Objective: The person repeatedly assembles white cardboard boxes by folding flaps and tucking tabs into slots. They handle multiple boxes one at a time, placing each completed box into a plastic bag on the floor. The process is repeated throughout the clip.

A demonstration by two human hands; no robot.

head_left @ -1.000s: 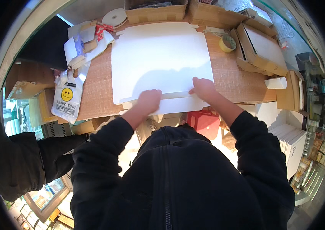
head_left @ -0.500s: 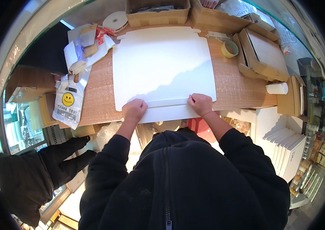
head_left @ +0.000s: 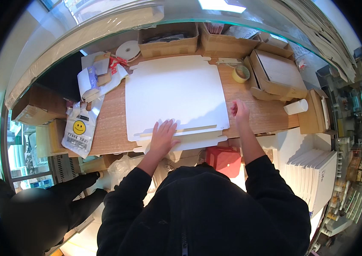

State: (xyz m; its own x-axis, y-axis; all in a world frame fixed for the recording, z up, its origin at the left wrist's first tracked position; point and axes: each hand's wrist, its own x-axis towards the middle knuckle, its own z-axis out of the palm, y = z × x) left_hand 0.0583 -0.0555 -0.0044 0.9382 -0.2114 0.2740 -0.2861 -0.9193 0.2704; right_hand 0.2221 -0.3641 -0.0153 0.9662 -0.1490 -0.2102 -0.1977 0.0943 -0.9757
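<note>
A white die-cut cardboard sheet [head_left: 172,94] lies on the wooden table, with small tabs at its corners. A fold line and a narrow slot run along its near side, and a flap [head_left: 193,141] reaches past the table's front edge. Across that fold, my left hand [head_left: 162,137] rests flat with its fingers spread. My right hand [head_left: 241,112] is off the sheet, just beyond its right edge. Its fingers are curled in, and nothing shows in them.
A tape roll [head_left: 241,74], a brown carton [head_left: 277,74] and a white cup-like roll [head_left: 296,107] are at the right. Plastic bags [head_left: 79,128] lie at the left. Open boxes [head_left: 169,40] line the back. Below stand a red box [head_left: 224,162] and a person in black [head_left: 35,213].
Both hands were fists pressing the sheet's near edge. The left has opened flat on it; the right has moved off to the right. The near flap's fold and slot now show.
</note>
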